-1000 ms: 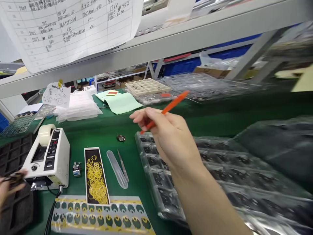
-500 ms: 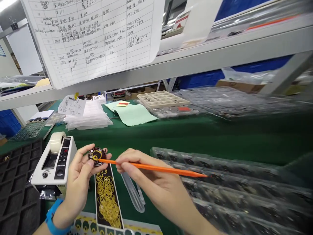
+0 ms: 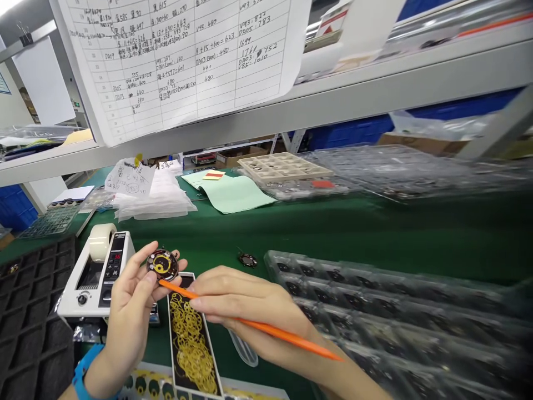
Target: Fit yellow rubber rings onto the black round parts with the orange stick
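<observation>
My left hand, with a blue band at the wrist, grips a small round dark part that has a yellow ring-shaped piece on its face. My right hand is closed round a thin orange plastic stick. The stick's tip is at the lower edge of the round part; whether it touches I cannot tell. Below the hands lies a narrow box holding many loose yellow rings. Another small round dark part rests on the green mat beyond my right hand.
A white tape dispenser and a black compartment tray stand at left. Clear trays of dark parts fill the right. Green paper and stacked white sheets lie behind. A shelf beam crosses above, with a handwritten sheet.
The orange stick's tip has moved from the yellow piece down to the round part's lower edge, and the stick slopes more steeply. My view has shifted, showing the other round part on the mat.
</observation>
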Available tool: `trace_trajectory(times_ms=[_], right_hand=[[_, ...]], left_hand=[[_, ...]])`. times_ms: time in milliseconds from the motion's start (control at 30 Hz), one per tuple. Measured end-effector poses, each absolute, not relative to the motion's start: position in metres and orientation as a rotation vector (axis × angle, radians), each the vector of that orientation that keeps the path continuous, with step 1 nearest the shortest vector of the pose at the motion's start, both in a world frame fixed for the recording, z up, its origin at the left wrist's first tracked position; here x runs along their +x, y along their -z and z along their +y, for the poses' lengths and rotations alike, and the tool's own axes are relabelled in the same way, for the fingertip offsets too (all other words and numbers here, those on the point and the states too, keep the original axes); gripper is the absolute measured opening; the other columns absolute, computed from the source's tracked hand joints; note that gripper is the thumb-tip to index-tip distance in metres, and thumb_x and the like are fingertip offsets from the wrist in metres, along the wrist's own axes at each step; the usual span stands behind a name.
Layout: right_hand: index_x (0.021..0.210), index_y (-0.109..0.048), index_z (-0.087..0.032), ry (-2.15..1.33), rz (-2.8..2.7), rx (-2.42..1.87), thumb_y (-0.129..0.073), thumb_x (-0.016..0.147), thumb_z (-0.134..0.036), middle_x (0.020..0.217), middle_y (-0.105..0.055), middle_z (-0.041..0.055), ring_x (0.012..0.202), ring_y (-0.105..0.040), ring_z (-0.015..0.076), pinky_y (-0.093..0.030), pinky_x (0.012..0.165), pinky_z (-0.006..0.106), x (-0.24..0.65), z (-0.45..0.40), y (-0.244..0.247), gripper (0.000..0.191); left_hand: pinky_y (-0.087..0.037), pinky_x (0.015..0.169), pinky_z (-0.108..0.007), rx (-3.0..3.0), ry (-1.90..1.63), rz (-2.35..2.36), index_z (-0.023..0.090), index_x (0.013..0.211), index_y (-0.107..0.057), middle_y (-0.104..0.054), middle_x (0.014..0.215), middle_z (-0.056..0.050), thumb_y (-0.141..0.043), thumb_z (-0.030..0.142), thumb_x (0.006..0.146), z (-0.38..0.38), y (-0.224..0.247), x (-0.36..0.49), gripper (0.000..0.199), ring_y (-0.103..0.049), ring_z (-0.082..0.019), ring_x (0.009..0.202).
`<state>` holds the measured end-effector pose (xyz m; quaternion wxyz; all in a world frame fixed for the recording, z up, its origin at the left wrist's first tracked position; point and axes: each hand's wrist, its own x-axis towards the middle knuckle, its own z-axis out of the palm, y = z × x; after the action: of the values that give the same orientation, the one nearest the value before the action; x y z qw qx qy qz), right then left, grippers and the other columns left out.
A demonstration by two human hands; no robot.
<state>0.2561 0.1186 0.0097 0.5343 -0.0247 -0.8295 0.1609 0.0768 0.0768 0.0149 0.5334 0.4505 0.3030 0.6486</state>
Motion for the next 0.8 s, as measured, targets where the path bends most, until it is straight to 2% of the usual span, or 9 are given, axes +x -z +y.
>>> trace_trajectory(times_ms=[200,400,567,700,800], right_hand=[[0.094,-0.070,-0.021,-0.400,-1.627,-0.330,-0.060,0.083,0.000,0.078,-0.073,0.0020,0.070,-0.069,0.0145,-0.059,0.063,0.024,0.247,0.106,-0.007,0.026],[0.087,-0.072,-0.021,-0.286,-1.465,-0.494,-0.063,0.081,-0.002,0.074,-0.073,0.0016,0.064,-0.069,0.0147,-0.059,0.058,0.023,0.237,0.102,-0.004,0.022],[0.092,-0.071,-0.019,-0.217,-1.518,-0.443,-0.061,0.081,0.001,0.079,-0.074,0.0039,0.069,-0.070,0.0160,-0.061,0.062,0.025,0.233,0.099,-0.002,0.025],[0.098,-0.068,-0.019,-0.147,-1.554,-0.432,-0.059,0.082,0.003,0.080,-0.073,0.0042,0.073,-0.070,0.0152,-0.061,0.066,0.025,0.232,0.099,0.001,0.029],[0.101,-0.066,-0.014,-0.002,-1.679,-0.364,-0.056,0.084,0.003,0.083,-0.074,0.0083,0.078,-0.071,0.0173,-0.062,0.071,0.029,0.234,0.101,0.003,0.027]], left_hand=[[-0.057,0.090,-0.026,1.110,-1.500,0.717,0.027,0.121,-0.064,-0.071,0.115,-0.005,-0.065,0.026,0.091,0.077,-0.010,0.083,0.030,-0.066,-0.022,0.110],[-0.057,0.092,-0.026,1.109,-1.525,0.724,0.025,0.122,-0.063,-0.069,0.119,-0.006,-0.066,0.026,0.090,0.073,-0.002,0.093,0.033,-0.062,-0.022,0.116],[-0.057,0.093,-0.029,1.143,-1.502,0.726,0.025,0.124,-0.061,-0.069,0.119,-0.007,-0.066,0.026,0.090,0.073,-0.002,0.092,0.034,-0.064,-0.023,0.113],[-0.056,0.095,-0.032,1.183,-1.457,0.762,0.026,0.128,-0.058,-0.067,0.123,-0.007,-0.063,0.027,0.092,0.073,-0.003,0.090,0.036,-0.061,-0.024,0.118],[-0.057,0.093,-0.034,1.172,-1.472,0.793,0.024,0.127,-0.059,-0.068,0.121,-0.009,-0.064,0.029,0.091,0.073,-0.003,0.089,0.037,-0.061,-0.027,0.117]])
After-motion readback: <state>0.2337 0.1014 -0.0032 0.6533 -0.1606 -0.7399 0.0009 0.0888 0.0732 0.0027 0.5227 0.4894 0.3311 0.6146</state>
